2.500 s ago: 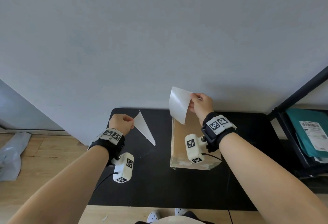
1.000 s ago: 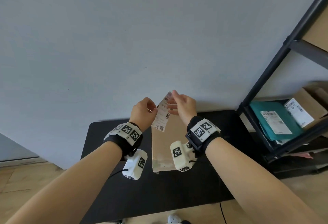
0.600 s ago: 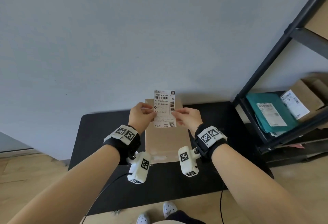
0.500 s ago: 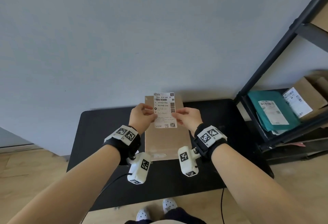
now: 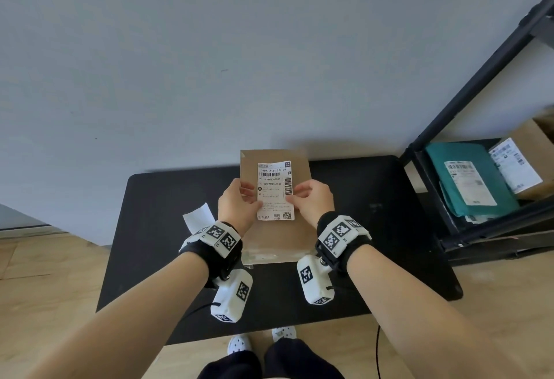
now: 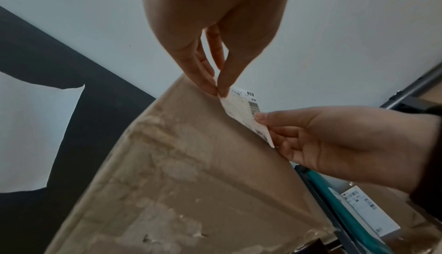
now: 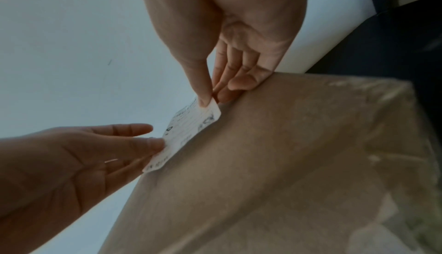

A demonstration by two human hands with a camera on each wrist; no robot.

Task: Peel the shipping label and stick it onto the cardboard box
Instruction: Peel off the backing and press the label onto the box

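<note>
A flat brown cardboard box (image 5: 274, 240) lies on the black table (image 5: 150, 228). The white printed shipping label (image 5: 275, 190) is held face up just over the box's far half. My left hand (image 5: 254, 198) pinches its left edge and my right hand (image 5: 295, 195) pinches its right edge. In the left wrist view, thumb and finger of the left hand (image 6: 219, 92) meet on the label (image 6: 244, 108) above the box (image 6: 181, 173). In the right wrist view, the right hand (image 7: 208, 103) pinches a corner of the label (image 7: 189, 131). I cannot tell whether the label touches the box.
The blank white backing sheet (image 5: 199, 219) lies on the table left of my left wrist. A black shelf rack (image 5: 449, 126) stands at the right with a teal mailer (image 5: 467, 180) and a labelled carton (image 5: 527, 162). A grey wall runs close behind the table.
The left hand let go of the backing sheet, which now lies on the table. Both hands took the label, turned it print side up and lowered it toward the box.
</note>
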